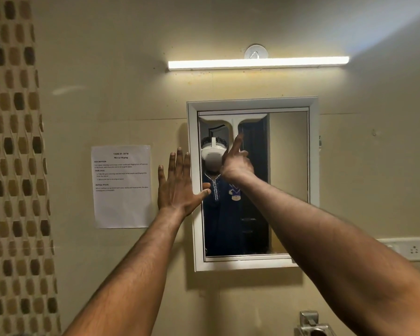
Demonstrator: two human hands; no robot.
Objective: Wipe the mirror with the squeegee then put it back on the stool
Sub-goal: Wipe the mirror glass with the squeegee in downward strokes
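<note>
The white plastic T-shaped squeegee (233, 122) sits with its blade at the top edge of the white-framed rectangular wall mirror (289, 166), straight above the right hand (235, 163), whose grip wraps its stem, index finger extended. It looks light and stiff; hold low on the stem. The left hand (180, 187) lies spread flat, holding nothing, left of that grip.

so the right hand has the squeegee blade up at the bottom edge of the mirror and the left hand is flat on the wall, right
Not quite. The head view shows the squeegee blade at the top edge of the mirror, not the bottom. The rest holds: the right hand grips it, and the left hand is flat on the wall.
</note>
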